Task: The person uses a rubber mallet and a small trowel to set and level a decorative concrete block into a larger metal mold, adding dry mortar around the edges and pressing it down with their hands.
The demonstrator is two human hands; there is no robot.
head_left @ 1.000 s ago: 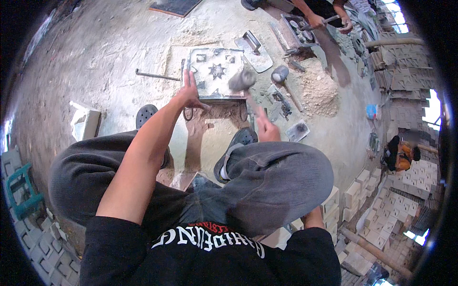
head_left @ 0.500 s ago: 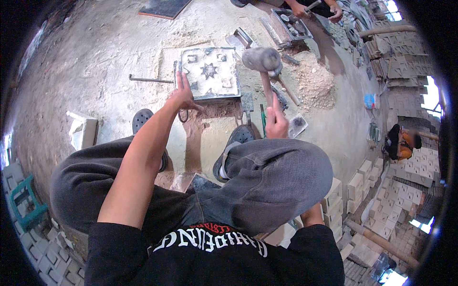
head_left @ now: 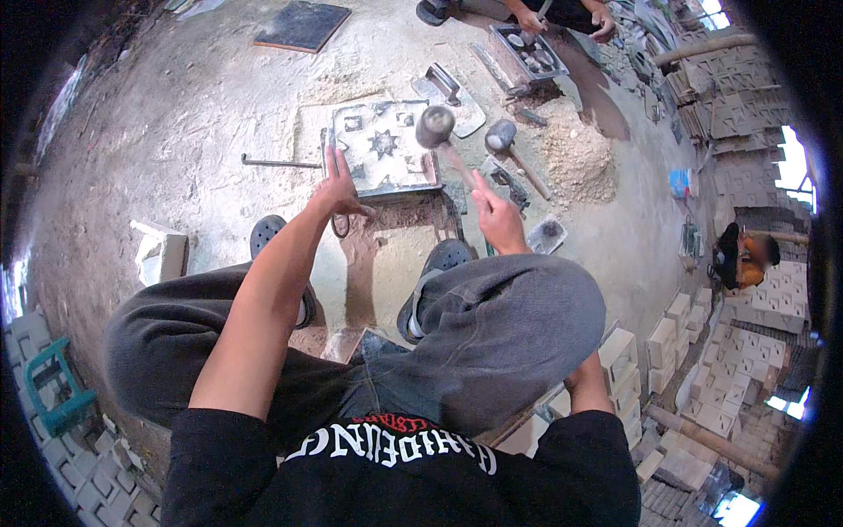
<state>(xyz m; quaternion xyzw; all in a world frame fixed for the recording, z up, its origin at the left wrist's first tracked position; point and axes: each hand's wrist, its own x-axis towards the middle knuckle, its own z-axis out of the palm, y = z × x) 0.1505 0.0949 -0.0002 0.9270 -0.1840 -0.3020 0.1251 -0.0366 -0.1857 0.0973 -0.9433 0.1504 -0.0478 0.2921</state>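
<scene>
A square metal mould (head_left: pixel 408 188) filled with pale, sandy material lies on the floor in front of me. Its surface has a star shape in the middle and small corner shapes. Along its left side rests my left hand (head_left: pixel 336 189), fingers stretched out and thumb spread; a dark metal loop (head_left: pixel 340 227) shows just below it. My right hand (head_left: pixel 499 220) is closed around the wooden handle of a mallet (head_left: pixel 435 127). The mallet's blurred, dark round head is over the mould's upper right edge. A second mallet (head_left: pixel 501 136) lies to the right.
A thin metal rod (head_left: pixel 281 162) lies left of the mould, a handled metal float (head_left: pixel 443 86) beyond it. At right stands a sand heap (head_left: pixel 580 162). A co-worker's hands (head_left: pixel 531 19) are over another mould (head_left: pixel 549 72). Pale blocks (head_left: pixel 663 347) line the right side.
My right hand has swung the mallet left and toward the mould, its head leaving the spot above the second mallet. The left hand stays at the mould's left side.
</scene>
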